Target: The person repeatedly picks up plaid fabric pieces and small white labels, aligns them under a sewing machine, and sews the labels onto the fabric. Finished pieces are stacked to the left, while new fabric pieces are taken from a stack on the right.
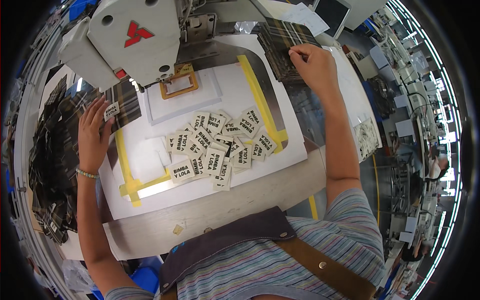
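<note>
At the left, my left hand (pixel 93 132) lies with its fingers stretched out on a dark plaid fabric piece (pixel 131 97). A small cream label (pixel 111 110) with dark print sits on that piece beside my fingertips. My right hand (pixel 317 67) is at the back right, thumb and forefinger pinched at the top of a stack of plaid fabric pieces (pixel 275 55). Between my hands, many loose cream labels (pixel 215 145) are heaped on the white work surface. Behind them, under the sewing machine head (pixel 135 40), is a small orange-yellow frame (pixel 179 86).
Yellow tape (pixel 257 95) edges the white work surface. More plaid fabric (pixel 52 200) is piled at the far left. A pile of pale pieces (pixel 366 137) lies at the right, and a paper sheet (pixel 306 19) lies beyond the stack. A scrap (pixel 178 229) is near the front edge.
</note>
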`<control>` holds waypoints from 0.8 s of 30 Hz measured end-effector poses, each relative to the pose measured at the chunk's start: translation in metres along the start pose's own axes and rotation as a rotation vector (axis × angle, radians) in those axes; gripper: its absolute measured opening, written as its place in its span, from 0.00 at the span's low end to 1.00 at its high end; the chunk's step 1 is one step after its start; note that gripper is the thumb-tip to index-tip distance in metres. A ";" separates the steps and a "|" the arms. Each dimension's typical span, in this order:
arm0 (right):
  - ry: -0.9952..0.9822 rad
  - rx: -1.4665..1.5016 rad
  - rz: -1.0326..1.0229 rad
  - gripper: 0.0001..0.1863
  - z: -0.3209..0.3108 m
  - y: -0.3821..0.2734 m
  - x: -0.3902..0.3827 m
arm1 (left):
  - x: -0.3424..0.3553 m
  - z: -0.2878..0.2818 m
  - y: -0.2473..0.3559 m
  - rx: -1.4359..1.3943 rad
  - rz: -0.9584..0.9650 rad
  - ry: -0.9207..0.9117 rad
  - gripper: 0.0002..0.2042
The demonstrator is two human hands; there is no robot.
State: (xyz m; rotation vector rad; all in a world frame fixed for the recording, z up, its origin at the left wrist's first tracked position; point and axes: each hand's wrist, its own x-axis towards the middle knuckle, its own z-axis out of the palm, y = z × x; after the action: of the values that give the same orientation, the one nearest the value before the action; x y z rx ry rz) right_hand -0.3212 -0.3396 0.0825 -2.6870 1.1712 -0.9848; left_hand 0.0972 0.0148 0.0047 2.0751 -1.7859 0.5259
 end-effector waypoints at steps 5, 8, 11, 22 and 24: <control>0.230 0.130 -0.308 0.08 0.005 -0.018 0.012 | 0.030 -0.023 0.092 -0.249 0.217 0.094 0.18; 0.154 0.144 -0.398 0.04 0.014 -0.060 -0.002 | 0.047 -0.024 0.142 -0.344 0.336 0.096 0.19; 0.092 0.144 -0.563 0.03 0.034 -0.087 -0.023 | 0.063 -0.003 0.175 -0.440 0.363 0.133 0.24; -0.077 0.234 -0.563 0.10 0.048 -0.092 -0.071 | 0.093 0.056 0.189 -0.587 0.175 0.074 0.11; -0.105 0.137 -0.540 0.10 0.041 -0.080 -0.076 | 0.090 0.054 0.186 -0.585 0.175 0.095 0.08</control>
State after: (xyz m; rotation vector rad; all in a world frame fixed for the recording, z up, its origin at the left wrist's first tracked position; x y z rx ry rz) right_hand -0.2849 -0.2397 0.0322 -2.9511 0.3393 -0.9097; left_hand -0.0720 -0.1159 0.0070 1.4841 -1.8008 0.1139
